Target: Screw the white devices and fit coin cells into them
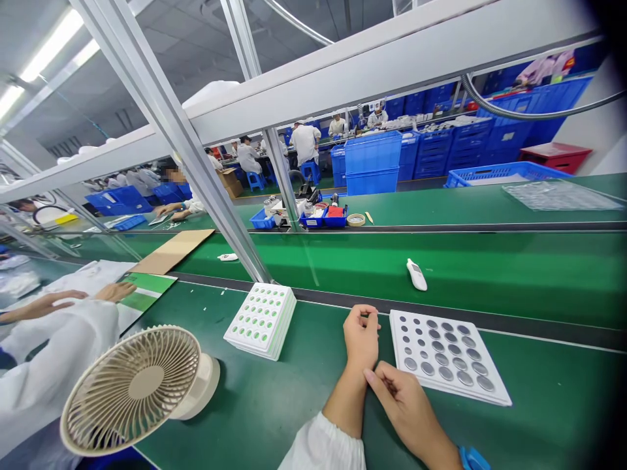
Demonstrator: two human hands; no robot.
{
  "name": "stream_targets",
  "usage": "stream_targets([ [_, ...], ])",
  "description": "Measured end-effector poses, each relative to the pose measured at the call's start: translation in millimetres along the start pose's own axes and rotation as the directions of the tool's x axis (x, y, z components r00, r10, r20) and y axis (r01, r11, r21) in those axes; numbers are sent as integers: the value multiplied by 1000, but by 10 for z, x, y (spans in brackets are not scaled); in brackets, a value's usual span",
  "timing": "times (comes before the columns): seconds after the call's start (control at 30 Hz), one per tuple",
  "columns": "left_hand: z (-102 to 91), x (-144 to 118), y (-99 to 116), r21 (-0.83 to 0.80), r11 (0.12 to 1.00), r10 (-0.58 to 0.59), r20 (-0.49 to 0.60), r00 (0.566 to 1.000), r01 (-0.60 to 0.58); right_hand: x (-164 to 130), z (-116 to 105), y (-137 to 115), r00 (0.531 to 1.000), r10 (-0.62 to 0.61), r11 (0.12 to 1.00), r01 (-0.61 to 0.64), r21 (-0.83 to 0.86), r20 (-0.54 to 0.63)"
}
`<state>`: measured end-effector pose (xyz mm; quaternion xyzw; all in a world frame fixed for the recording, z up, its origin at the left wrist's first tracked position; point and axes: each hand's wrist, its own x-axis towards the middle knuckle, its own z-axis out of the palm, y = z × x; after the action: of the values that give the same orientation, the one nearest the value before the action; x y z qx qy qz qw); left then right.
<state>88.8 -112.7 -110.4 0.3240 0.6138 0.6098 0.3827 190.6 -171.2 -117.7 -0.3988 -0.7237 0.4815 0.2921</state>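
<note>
At five o'clock, the left hand [361,331] is curling loosely, seemingly empty; the right hand [405,408] is touching the left wrist [360,371] — pinching what, I cannot tell; at four, the disc tray [414,347] is lying; handling is probably pausing — next requiring release.

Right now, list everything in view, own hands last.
Disc tray: one, white, bench, right
Tray stack: one, white and green, bench centre
Fan: one, beige, near left
Handheld devices: two, white, green strip
Cardboard: one, brown, left
Sheet: one, mostly green, left
Tape roll: one, pale, far bench
Small bins: at least three, blue, far bench
Crates: several, blue, background
Frame: one, silver, above bench
Co-workers: several, white coats, left and background
Left hand: one, bare, beside disc tray
Right hand: one, bare, at left wrist
</note>
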Motion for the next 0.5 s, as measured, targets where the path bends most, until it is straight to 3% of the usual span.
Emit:
stream_targets([
  [0.5,-12,3,8,46,999,15,12,1000,-15,-9,6,12,1000,-6,1000,6,-2,8],
])
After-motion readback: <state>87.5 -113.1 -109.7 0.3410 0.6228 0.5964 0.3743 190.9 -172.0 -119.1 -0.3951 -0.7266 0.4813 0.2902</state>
